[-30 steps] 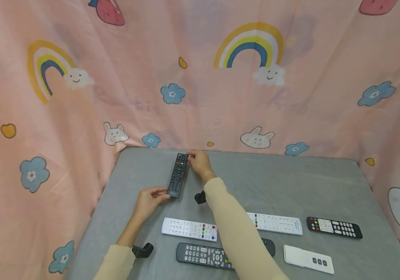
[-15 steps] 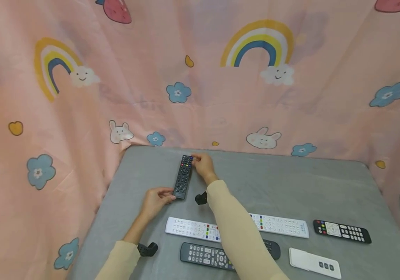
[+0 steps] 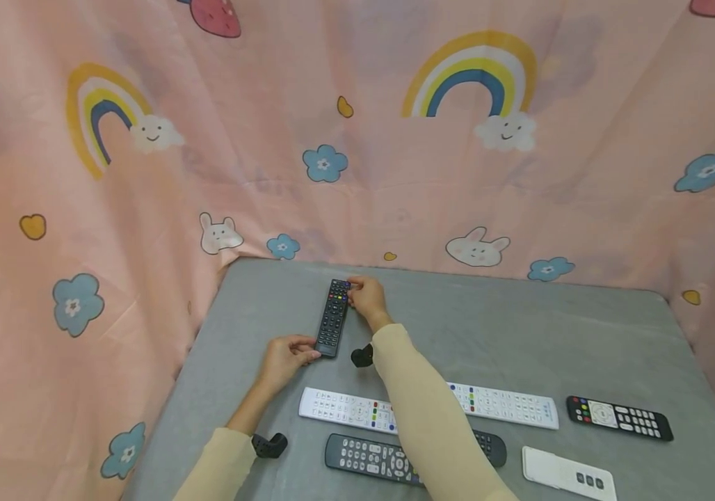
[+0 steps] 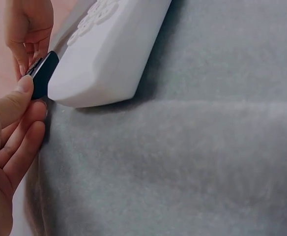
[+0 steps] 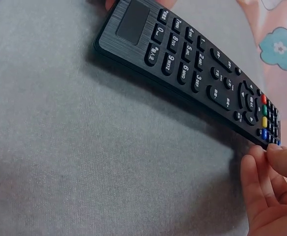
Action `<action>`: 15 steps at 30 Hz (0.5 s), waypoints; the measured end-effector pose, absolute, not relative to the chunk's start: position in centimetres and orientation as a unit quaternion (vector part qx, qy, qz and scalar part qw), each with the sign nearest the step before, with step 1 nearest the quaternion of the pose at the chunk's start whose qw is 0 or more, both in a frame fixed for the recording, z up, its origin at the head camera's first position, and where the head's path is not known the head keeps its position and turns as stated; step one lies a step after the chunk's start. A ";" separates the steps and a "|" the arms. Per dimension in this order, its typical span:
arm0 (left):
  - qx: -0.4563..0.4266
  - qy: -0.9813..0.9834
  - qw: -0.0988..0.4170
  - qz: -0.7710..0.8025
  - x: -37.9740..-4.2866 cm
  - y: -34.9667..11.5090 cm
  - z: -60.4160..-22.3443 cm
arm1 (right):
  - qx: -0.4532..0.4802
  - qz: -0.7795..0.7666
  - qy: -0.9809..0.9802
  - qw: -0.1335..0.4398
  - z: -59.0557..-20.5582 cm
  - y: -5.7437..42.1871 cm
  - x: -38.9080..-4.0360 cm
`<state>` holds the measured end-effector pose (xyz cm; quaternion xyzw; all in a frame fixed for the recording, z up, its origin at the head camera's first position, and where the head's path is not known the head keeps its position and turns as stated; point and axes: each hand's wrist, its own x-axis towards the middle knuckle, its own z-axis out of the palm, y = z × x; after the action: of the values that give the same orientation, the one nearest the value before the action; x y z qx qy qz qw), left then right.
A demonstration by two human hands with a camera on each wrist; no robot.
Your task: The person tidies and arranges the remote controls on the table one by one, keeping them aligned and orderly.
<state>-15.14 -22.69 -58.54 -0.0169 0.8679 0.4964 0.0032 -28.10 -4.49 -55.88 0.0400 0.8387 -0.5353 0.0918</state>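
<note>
A slim black remote control [image 3: 332, 319] lies lengthwise near the far left of the grey table in the head view. Its near end is pinched between thumb and fingers of my left hand [image 3: 281, 363]. At the far end, my right hand [image 3: 368, 300] pinches the right corner beside the coloured buttons. Number keys and a brushed plate show on the black remote [image 5: 183, 69] in the right wrist view. The left wrist view has the left thumb on the remote's dark end [image 4: 44, 76], partly hidden behind a white remote [image 4: 109, 64].
Closer to me lie two white remotes, left [image 3: 348, 409] and right [image 3: 508, 405] of my right sleeve. Dark grey remote parts [image 3: 370, 459] show either side of it; I cannot tell if they are one. A black-and-white remote [image 3: 619, 417] and white slide-cover remote [image 3: 570, 473] lie right.
The head view has shifted slightly, so everything appears a little further right. Both hands keep their hold on the black remote, with no clear movement on the table.
</note>
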 end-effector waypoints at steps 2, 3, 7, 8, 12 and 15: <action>-0.014 0.870 0.004 0.493 -15.1 -22.7 -58.6 | 0.040 -0.534 0.839 0.095 -55.9 -4.5 -28.1; -0.011 0.871 0.003 0.490 -15.1 -22.7 -58.6 | 0.038 -0.531 0.841 0.096 -55.9 -4.5 -28.0; -0.011 0.874 0.008 0.486 -15.0 -22.7 -58.6 | 0.033 -0.527 0.844 0.098 -56.0 -4.5 -27.9; -0.013 0.874 0.010 0.485 -15.0 -22.7 -58.7 | 0.034 -0.526 0.844 0.100 -56.0 -4.4 -27.9; -0.014 0.878 0.009 0.478 -15.1 -22.8 -58.8 | 0.043 -0.529 0.840 0.110 -56.3 -4.4 -27.8; -0.014 0.881 0.007 0.473 -15.1 -22.8 -58.9 | 0.047 -0.530 0.839 0.114 -56.5 -4.4 -27.8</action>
<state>-15.11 -22.82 -58.91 -0.0136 0.8808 0.4733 0.0069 -27.80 -4.42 -56.52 0.0466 0.8390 -0.5299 0.1144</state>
